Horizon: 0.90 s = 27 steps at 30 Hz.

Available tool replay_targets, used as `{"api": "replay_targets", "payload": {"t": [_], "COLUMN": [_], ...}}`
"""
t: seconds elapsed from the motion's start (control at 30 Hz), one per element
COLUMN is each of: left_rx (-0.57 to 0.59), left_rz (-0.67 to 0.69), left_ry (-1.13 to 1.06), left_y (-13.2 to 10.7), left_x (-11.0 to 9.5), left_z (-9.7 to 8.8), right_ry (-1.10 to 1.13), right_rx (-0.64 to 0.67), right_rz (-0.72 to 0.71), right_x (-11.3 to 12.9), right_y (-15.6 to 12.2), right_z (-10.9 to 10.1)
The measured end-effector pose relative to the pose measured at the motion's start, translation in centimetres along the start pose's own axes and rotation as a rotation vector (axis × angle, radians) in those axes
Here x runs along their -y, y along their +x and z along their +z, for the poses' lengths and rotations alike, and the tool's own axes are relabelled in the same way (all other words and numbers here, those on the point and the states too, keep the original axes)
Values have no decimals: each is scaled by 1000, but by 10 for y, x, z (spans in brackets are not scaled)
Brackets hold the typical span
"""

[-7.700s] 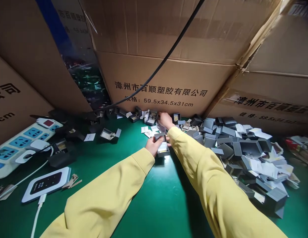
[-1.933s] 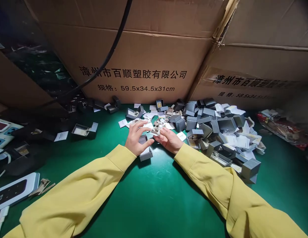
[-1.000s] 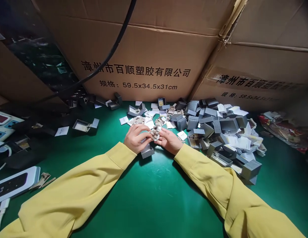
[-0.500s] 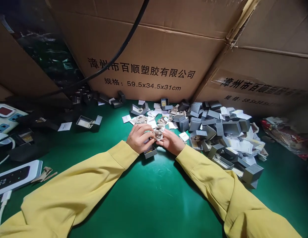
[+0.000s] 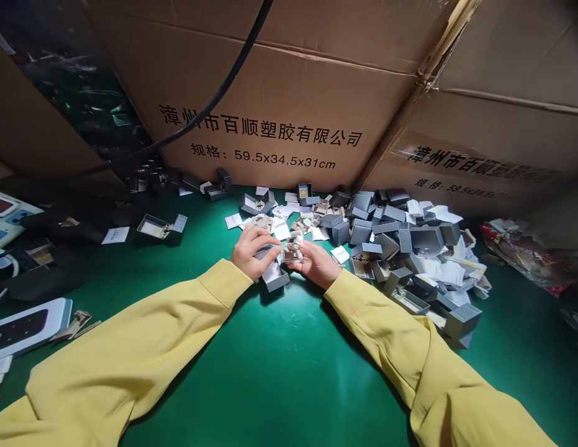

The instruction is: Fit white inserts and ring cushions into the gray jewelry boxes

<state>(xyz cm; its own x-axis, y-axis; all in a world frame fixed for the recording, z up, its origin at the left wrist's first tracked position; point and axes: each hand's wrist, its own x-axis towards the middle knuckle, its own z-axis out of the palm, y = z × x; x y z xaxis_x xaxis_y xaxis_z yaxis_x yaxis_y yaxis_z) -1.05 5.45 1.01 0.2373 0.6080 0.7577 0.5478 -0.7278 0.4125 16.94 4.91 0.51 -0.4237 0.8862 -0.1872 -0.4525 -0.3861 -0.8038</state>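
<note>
A small dark grey box [image 5: 274, 277] stands open with its pale inside showing, at the middle of the green table. My left hand [image 5: 253, 253] is closed on the far left part of this box, its thumb and fingers reaching over it. Just to the right, my right hand [image 5: 318, 264] pinches a folded beige cardboard insert [image 5: 293, 249] between thumb and fingers. The insert is held up beside the box, apart from the fingertips of my left hand. The palm side of both hands is hidden.
To the right lies a heap of grey boxes [image 5: 426, 239] mixed with white paper slips [image 5: 449, 273]. Brown cartons [image 5: 270, 81] wall off the back, with a black cable [image 5: 223, 84] hanging in front. A white power strip [image 5: 30, 328] lies at left.
My left hand has drawn left, off the cardboard insert, and is now at the grey box. The box shows more of its inside. My right hand still has the insert.
</note>
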Motion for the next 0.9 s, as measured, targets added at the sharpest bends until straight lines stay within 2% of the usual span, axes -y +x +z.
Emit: {"api": "replay_targets", "payload": {"t": [0.17,0.3,0.6,0.9], "left_rx": [101,137,131,125], "left_rz": [-19,-8,-40,-70], "left_ry": [-33,-44,-140,-198], "left_y": [0,-2,-3,-4], "left_x": [-1,-4,-3,-2], "left_z": [3,5,7,8], "right_ry": [-46,-114,-131,-109], "right_rx": [38,40,11,44], "right_rz": [-10,-48,-33,19], "right_x": [-4,-7,-4,-2], "right_y": [2,2,-2,-1], "right_z": [-3,-2,2,0]}}
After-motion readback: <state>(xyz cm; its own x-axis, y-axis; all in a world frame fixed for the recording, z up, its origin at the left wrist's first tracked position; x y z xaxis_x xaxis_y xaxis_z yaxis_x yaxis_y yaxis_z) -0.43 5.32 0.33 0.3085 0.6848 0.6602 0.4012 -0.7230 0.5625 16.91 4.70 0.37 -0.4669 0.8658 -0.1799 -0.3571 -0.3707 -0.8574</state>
